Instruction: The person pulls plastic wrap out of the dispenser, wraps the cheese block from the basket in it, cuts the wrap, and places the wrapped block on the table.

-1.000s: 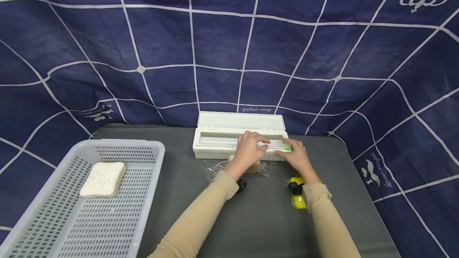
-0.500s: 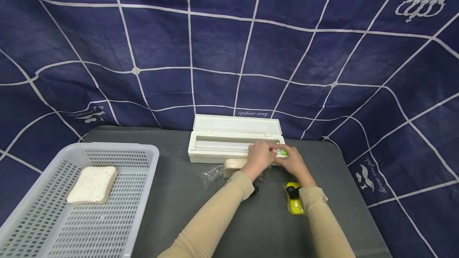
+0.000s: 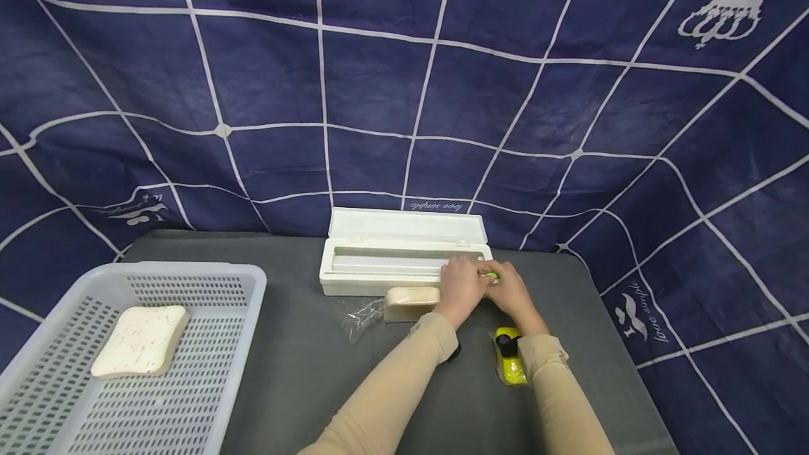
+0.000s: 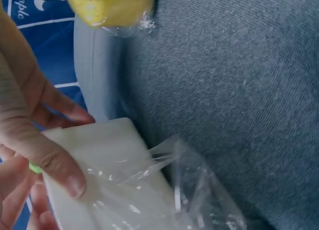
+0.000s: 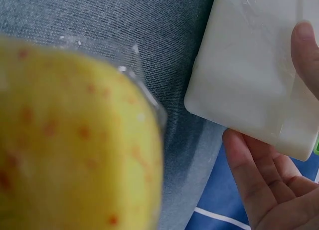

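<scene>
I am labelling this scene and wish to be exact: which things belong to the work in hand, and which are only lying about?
Probably the work:
white box, lid open
green piece
pale block
clear film

Probably lying about:
yellow item
basket
speckled slab

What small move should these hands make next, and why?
Probably slide the green tab left along the film dispenser: it sits at the right end between the left hand and right hand, the latter touching that end, and clear film lies in front beside the cream block.

The box (image 3: 350, 286) at the right hand (image 3: 510, 293) looks smooth plastic. The film (image 4: 199, 190) is glossy, the tabletop (image 3: 297, 343) matt, woven cloth.
</scene>
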